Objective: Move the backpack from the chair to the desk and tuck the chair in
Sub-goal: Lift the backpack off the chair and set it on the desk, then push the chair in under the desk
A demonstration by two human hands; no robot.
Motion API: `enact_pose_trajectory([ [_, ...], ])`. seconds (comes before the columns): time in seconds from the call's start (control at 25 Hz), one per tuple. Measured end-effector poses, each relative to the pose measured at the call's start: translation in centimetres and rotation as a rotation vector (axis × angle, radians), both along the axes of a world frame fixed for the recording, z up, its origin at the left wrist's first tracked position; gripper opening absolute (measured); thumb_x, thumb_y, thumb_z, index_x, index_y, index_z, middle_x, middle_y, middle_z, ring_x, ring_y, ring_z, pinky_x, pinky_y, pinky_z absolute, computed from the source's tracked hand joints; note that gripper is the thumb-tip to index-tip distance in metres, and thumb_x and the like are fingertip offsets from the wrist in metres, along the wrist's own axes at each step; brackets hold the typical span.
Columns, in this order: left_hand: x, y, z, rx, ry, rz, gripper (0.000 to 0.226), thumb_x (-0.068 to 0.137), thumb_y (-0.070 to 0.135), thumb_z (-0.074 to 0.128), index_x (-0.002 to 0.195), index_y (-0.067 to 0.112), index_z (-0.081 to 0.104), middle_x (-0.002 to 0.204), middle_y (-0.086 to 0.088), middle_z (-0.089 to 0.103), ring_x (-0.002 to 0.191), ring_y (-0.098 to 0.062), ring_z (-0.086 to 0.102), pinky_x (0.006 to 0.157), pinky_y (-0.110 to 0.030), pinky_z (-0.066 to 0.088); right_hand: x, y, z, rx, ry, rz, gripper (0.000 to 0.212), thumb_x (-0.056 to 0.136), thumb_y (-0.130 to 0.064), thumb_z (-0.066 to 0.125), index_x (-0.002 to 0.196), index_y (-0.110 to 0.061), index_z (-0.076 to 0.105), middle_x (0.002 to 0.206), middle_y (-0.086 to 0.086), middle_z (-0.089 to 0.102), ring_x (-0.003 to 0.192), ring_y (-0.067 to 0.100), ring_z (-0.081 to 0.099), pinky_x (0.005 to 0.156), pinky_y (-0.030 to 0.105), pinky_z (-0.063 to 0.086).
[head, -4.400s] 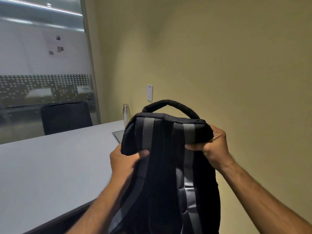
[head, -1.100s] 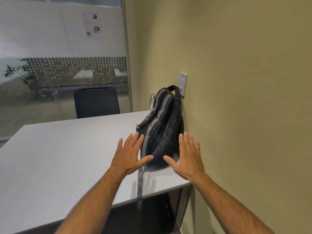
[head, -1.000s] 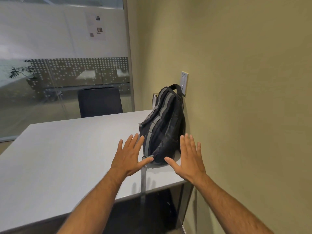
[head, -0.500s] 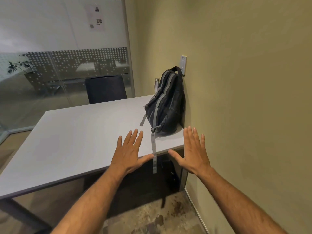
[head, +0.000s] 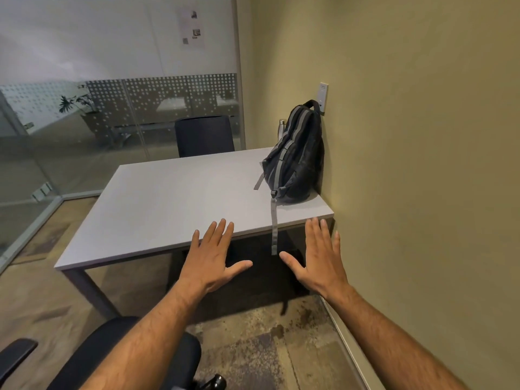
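Note:
The black backpack (head: 298, 161) with grey straps stands upright on the grey desk (head: 174, 204), at its right end, leaning on the yellow wall. One grey strap hangs over the desk's front edge. My left hand (head: 212, 258) and my right hand (head: 319, 256) are both open, fingers spread, held in the air in front of the desk edge and apart from the backpack. The black chair (head: 118, 358) shows its seat and an armrest at the bottom left, under my left forearm, pulled away from the desk.
A second black chair (head: 204, 136) stands at the desk's far side. A metal bottle (head: 281, 129) peeks out behind the backpack. Glass partitions run along the left and back. The yellow wall (head: 408, 164) closes the right side, with a wall plate (head: 323, 97) above the backpack.
The backpack left my hands and now rests on the desk. My view has pulled back from the desk, both hands staying open, and the near chair has come into view.

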State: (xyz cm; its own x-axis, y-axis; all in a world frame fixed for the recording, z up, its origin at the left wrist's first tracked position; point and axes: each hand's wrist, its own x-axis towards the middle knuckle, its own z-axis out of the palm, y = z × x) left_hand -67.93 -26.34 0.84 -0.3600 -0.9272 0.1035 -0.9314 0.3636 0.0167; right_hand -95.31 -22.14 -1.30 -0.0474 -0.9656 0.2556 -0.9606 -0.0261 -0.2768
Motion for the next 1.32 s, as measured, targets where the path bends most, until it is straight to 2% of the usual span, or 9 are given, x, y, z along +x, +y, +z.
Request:
enact_pose_trajectory([
  [0.08,2.2,2.9,-0.5,-0.01,-0.007,0.016,0.113,0.074,0.097,0.001,0.161,0.025,-0.007,0.171,-0.003,-0.01,0.156,-0.023,-0.01,0.126,-0.057,-0.001,1.8,1.9,-0.5,0.021,-0.01,0.024,0.113,0.081,-0.09,0.011,0.162,-0.013,-0.005,0.173,0.008,-0.008,0.15,0.018,-0.024,0.123,0.051,-0.015],
  [0.28,9.0,9.2,-1.6,-0.028,-0.022,0.084,0.11,0.077,0.096,0.008,0.161,0.026,-0.005,0.17,0.0,-0.008,0.153,-0.016,-0.013,0.123,-0.051,-0.008,8.4,5.7,-1.8,0.027,-0.068,0.122,0.108,0.087,-0.087,0.022,0.163,-0.012,0.001,0.173,0.009,-0.001,0.155,0.02,-0.016,0.125,0.053,-0.011],
  [0.48,17.8,14.0,-1.2,-0.019,-0.024,0.188,0.113,0.075,0.096,0.008,0.161,0.024,-0.002,0.171,-0.003,-0.002,0.157,-0.022,-0.003,0.124,-0.053,-0.004,17.7,8.7,-2.5,0.024,-0.111,0.232,0.109,0.086,-0.09,0.015,0.164,-0.014,0.003,0.173,0.006,-0.001,0.155,0.019,-0.017,0.122,0.048,-0.015],
  [0.64,25.1,16.9,-0.6,-0.005,-0.038,0.243,0.114,0.073,0.095,0.008,0.161,0.024,-0.004,0.171,-0.004,-0.003,0.157,-0.023,-0.003,0.127,-0.056,0.002,25.9,11.5,-2.6,0.016,-0.133,0.319,0.11,0.085,-0.092,0.011,0.164,-0.015,0.003,0.173,0.005,-0.002,0.155,0.017,-0.018,0.122,0.045,-0.017],
  [0.96,42.5,22.4,-0.9,0.04,-0.047,0.211,0.115,0.071,0.098,0.01,0.16,0.026,-0.008,0.171,0.0,-0.004,0.157,-0.02,-0.004,0.126,-0.052,-0.001,45.2,18.2,-2.9,0.043,-0.202,0.407,0.112,0.083,-0.092,0.009,0.164,-0.014,0.003,0.174,0.004,-0.001,0.156,0.015,-0.017,0.125,0.044,-0.015],
  [1.08,49.4,24.3,-0.7,0.063,-0.073,0.193,0.115,0.071,0.098,0.01,0.16,0.027,-0.009,0.171,0.0,-0.005,0.157,-0.019,-0.005,0.126,-0.052,-0.001,52.5,21.2,-2.7,0.101,-0.248,0.416,0.113,0.082,-0.093,0.011,0.164,-0.015,0.0,0.174,0.003,-0.003,0.155,0.012,-0.02,0.123,0.041,-0.017],
  [1.2,55.0,26.2,-0.7,0.092,-0.058,0.182,0.115,0.073,0.098,0.012,0.16,0.028,-0.008,0.171,0.001,-0.006,0.157,-0.018,-0.005,0.126,-0.051,-0.001,57.8,24.3,-1.7,0.171,-0.273,0.451,0.117,0.079,-0.095,0.011,0.163,-0.015,0.0,0.174,0.003,-0.002,0.154,0.009,-0.019,0.126,0.044,-0.014],
  [1.32,59.3,27.8,-0.7,0.163,-0.048,0.144,0.114,0.074,0.098,0.018,0.161,0.028,-0.004,0.171,0.002,-0.004,0.157,-0.018,-0.003,0.125,-0.051,0.0,61.4,27.5,-0.4,0.28,-0.267,0.484,0.114,0.082,-0.093,0.02,0.163,-0.016,0.0,0.174,0.002,-0.002,0.155,0.01,-0.018,0.127,0.046,-0.012],
])
